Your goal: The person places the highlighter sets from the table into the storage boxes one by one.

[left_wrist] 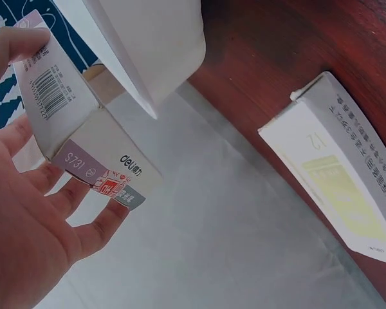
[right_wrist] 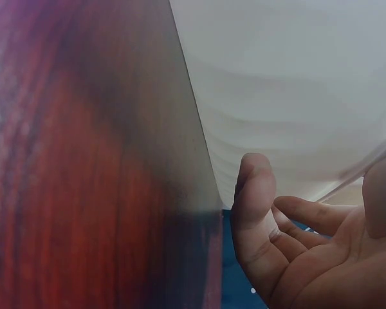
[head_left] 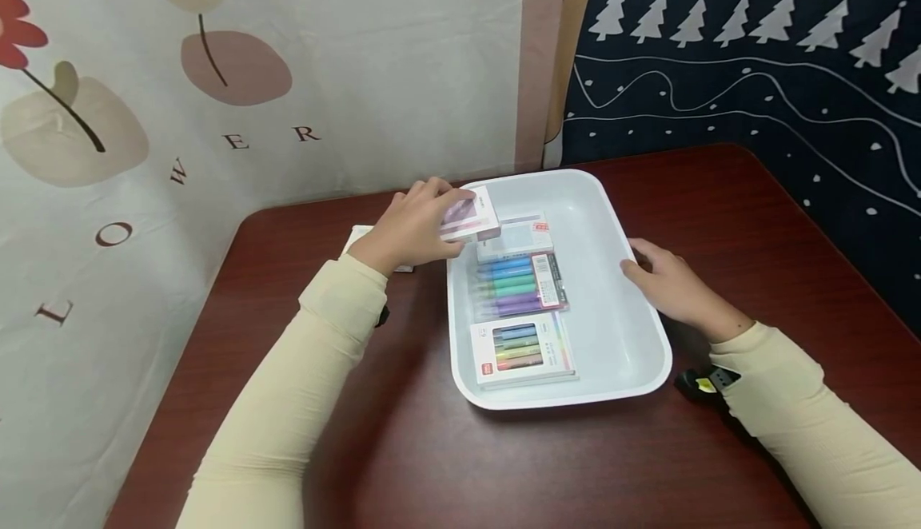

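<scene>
My left hand [head_left: 417,225] holds a small white and purple carton [head_left: 471,216] over the far left part of the white tray [head_left: 612,305]. In the left wrist view the carton shows a barcode, "S731" and a red seal; its contents are hidden. At the tray's right side is my right hand [head_left: 669,285], thumb over the rim and fingers curled below it. Inside the tray lie a pale flat box [head_left: 514,240], a clear packet of blue, green and purple pens [head_left: 514,285], and a white box with a window [head_left: 521,349] showing coloured pens.
Left of the tray, another white box [left_wrist: 334,167] with a yellow panel lies on the dark red table [head_left: 432,465], partly behind my left hand in the head view. A pale printed cloth [head_left: 403,73] hangs behind, beside a dark cloth with white trees [head_left: 719,73].
</scene>
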{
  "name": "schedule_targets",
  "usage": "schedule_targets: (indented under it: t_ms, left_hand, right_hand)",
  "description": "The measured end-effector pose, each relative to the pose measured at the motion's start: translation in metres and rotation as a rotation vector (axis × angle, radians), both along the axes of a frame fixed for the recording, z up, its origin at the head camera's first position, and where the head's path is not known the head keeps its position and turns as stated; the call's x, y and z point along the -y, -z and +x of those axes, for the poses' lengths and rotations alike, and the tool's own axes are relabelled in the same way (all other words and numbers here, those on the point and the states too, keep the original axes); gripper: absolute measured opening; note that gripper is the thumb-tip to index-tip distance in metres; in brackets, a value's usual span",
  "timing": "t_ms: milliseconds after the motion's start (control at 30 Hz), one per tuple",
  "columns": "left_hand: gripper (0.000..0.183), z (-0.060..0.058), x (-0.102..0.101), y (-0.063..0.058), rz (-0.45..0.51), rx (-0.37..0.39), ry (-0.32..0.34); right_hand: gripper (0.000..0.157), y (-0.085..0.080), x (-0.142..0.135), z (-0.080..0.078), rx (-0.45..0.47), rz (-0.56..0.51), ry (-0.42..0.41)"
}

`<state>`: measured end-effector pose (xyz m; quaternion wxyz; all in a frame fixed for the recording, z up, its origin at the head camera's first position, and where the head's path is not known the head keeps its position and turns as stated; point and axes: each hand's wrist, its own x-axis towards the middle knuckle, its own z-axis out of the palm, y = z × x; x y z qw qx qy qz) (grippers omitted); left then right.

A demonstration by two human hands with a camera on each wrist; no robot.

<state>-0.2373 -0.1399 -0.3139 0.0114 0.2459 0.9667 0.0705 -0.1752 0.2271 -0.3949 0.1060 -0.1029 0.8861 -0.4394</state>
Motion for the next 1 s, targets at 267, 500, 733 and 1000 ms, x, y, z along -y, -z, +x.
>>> schedule_targets:
  t_ms: [267,500,733,1000]
  left_hand:
    - [0.072,-0.003,-0.009,0.001,-0.02,0.017,0.004]
    - [0.072,-0.007,-0.017,0.004,-0.017,0.019,0.023]
    - [0.073,-0.012,-0.025,0.009,-0.017,0.014,0.034]
    - [0.072,-0.017,-0.036,0.011,-0.041,0.036,0.038]
  right_hand:
    - [0.052,-0.001,0.001,0.0,-0.004,0.003,0.003]
    - [0.052,-0.001,0.001,0.0,-0.004,0.0,0.004]
    - [0.052,-0.002,0.002,0.0,0.002,0.0,0.008]
    - [0.052,-0.001,0.001,0.0,-0.001,-0.006,0.009]
